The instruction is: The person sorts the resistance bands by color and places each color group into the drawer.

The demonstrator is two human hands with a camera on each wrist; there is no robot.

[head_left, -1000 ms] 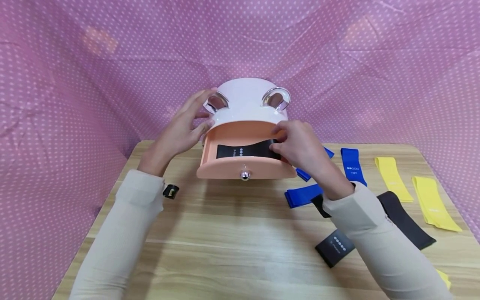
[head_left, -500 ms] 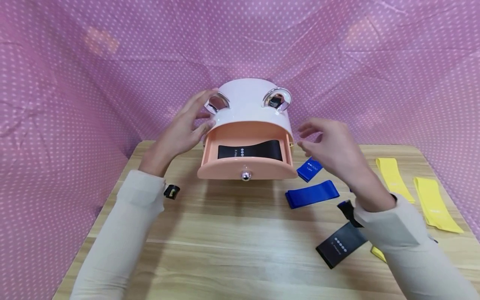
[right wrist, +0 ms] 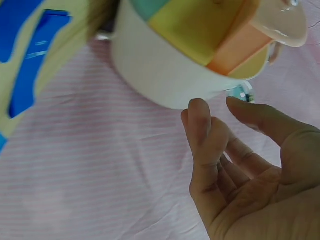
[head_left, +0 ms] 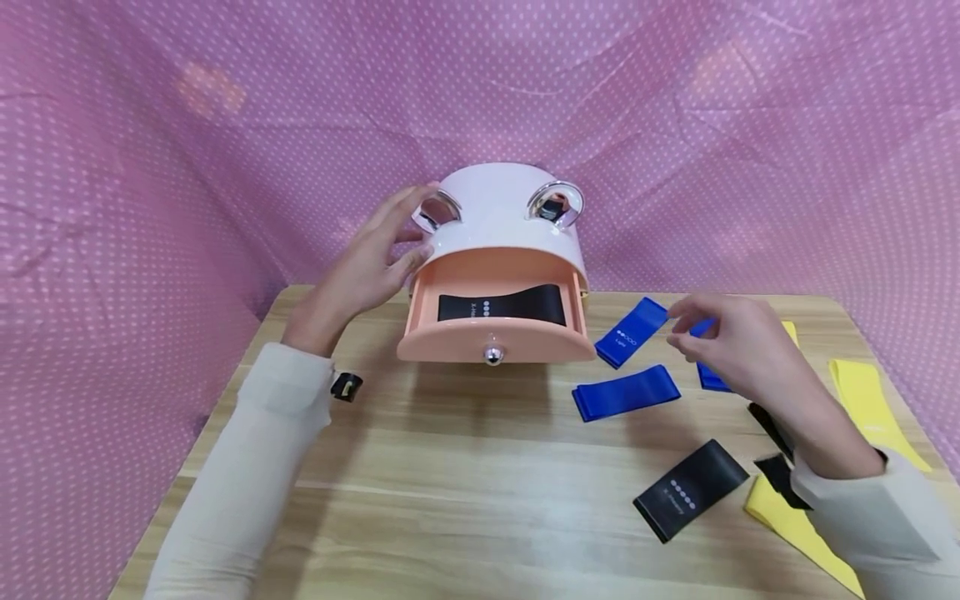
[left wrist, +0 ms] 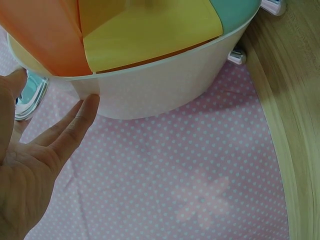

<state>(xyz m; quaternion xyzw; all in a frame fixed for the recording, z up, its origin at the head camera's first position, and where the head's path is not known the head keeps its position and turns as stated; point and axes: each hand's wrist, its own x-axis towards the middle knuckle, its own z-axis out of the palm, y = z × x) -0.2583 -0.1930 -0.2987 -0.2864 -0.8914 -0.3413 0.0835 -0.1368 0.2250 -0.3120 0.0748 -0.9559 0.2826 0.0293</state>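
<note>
In the head view a white rounded box (head_left: 491,208) with silver ear-like rings stands at the back, its peach drawer (head_left: 427,346) pulled out. A black resistance band (head_left: 525,304) marked X-Heavy lies folded in the drawer. My left hand (head_left: 367,267) rests on the box's left side, fingers stretched near one ring; in the left wrist view its fingertips touch the white wall. My right hand (head_left: 750,342) hovers with loosely bent fingers and nothing in them, partly covering a blue band (head_left: 711,379). Another blue band (head_left: 633,333), marked Light, lies just left of it.
More bands lie on the wooden table (head_left: 465,500): a blue band (head_left: 626,393), a black band (head_left: 693,492), and yellow bands (head_left: 873,404) partly behind the right arm. A small black piece (head_left: 347,386) shows beside the left cuff. Pink dotted cloth (head_left: 300,125) surrounds the table.
My right hand has let go of the black band in the drawer and moved right, away from the box to above the blue bands. My left hand has stayed at the box.
</note>
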